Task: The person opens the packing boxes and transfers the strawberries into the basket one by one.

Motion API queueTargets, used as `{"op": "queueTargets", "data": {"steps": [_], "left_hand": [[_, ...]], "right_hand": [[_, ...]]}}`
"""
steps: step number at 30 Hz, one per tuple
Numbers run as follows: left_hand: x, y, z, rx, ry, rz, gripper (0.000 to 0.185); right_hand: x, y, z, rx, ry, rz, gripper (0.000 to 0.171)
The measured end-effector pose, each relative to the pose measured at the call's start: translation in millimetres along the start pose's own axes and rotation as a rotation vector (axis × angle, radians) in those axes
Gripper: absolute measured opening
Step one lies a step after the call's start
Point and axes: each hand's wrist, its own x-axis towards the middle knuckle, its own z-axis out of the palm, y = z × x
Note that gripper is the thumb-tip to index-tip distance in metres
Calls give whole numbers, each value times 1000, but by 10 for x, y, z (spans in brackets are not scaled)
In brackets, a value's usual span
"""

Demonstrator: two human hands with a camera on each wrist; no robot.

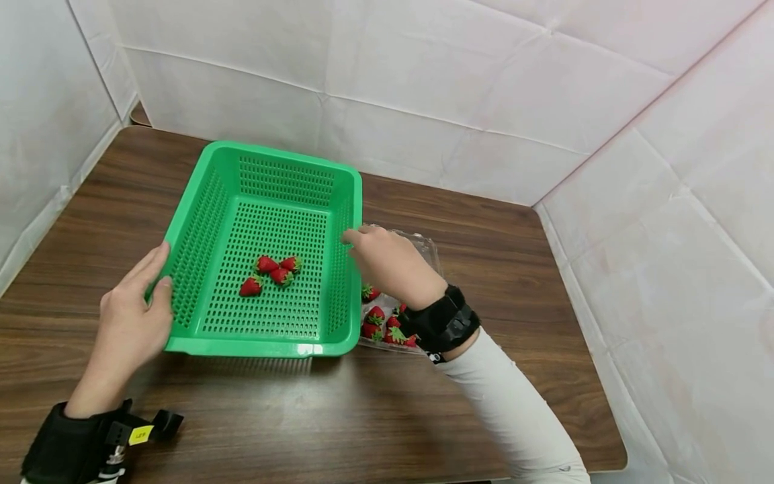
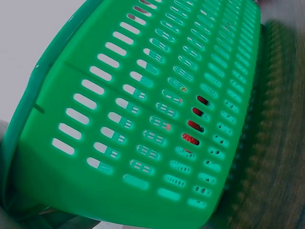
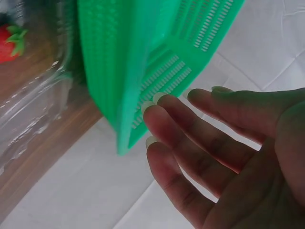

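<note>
The green basket [image 1: 266, 249] is gripped at its near-left rim by the left hand [image 1: 136, 312], while the empty, loosely spread right hand [image 1: 387, 259] is best kept clear of the strawberries [image 1: 272, 271] inside.

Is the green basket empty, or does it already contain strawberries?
Not empty. The green basket holds four strawberries on its perforated floor; more lie in the clear container beside it.

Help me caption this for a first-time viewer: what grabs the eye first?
The bright green basket in the middle of the brown table, four strawberries on its floor. The left hand grips its left wall; the right hand hovers open by its right rim, above a clear container holding more.
</note>
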Motion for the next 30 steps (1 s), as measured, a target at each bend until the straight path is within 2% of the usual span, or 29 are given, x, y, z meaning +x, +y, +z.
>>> {"op": "queueTargets", "data": {"steps": [4, 8, 11, 17, 21, 26, 30], "left_hand": [[-2, 3, -2, 0, 5, 3, 49], [-4, -3, 1, -3, 4, 4, 49], [-4, -6, 3, -3, 2, 1, 49], [-2, -3, 1, -4, 3, 5, 49], [-2, -3, -1, -6, 5, 8, 49], [-3, -3, -3, -3, 7, 11, 49], [-1, -6, -3, -1, 4, 14, 49]], "right_hand": [[-87, 99, 50, 16, 35, 1, 27], [-169, 204, 104, 53, 58, 3, 12], [-233, 281, 148, 72, 42, 5, 14], [-334, 385, 240, 51, -37, 7, 22], [-346, 421, 318, 78, -102, 7, 19], [-330, 442, 439, 52, -185, 0, 25], [-320, 439, 527, 50, -247, -4, 22]]}}
